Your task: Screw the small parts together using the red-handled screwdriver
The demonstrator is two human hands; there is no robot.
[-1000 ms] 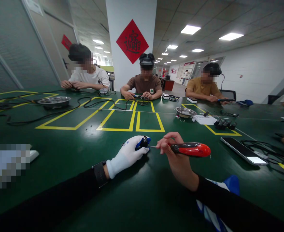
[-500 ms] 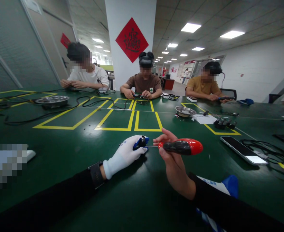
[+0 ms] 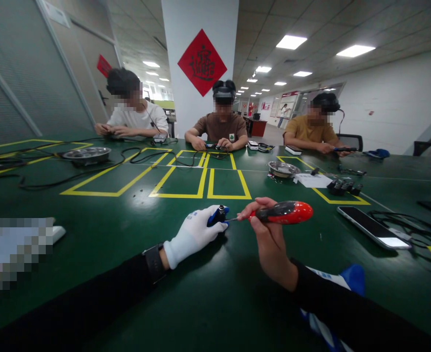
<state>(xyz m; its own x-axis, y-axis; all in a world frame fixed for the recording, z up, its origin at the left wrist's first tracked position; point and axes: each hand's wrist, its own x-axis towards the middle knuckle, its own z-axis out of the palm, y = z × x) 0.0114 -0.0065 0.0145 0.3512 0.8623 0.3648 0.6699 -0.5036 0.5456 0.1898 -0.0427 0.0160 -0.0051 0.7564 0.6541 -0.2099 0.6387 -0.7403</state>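
My left hand (image 3: 197, 230), in a white glove with blue fingertips, is closed around a small black part with a metal top (image 3: 221, 213). The fingers cover much of that part, so its exact kind does not show. A red and black screwdriver (image 3: 283, 213) lies level in the bare fingers of my right hand (image 3: 269, 234), which pinch the front of its handle. The thin shaft points left and its tip is at the side of the black part; whether it sits in a screw is too small to see.
A white and blue glove (image 3: 351, 281) lies partly under my right sleeve. To the right are a phone (image 3: 373, 227), cables (image 3: 402, 220) and several black parts (image 3: 342, 186). Metal bowls (image 3: 283, 169) stand farther off. Three people sit across the green table (image 3: 127, 303).
The screwdriver's handle end has risen, so its shaft now slopes slightly down to the left. My right fingers have closed more on the handle. The whole view has shifted a little.
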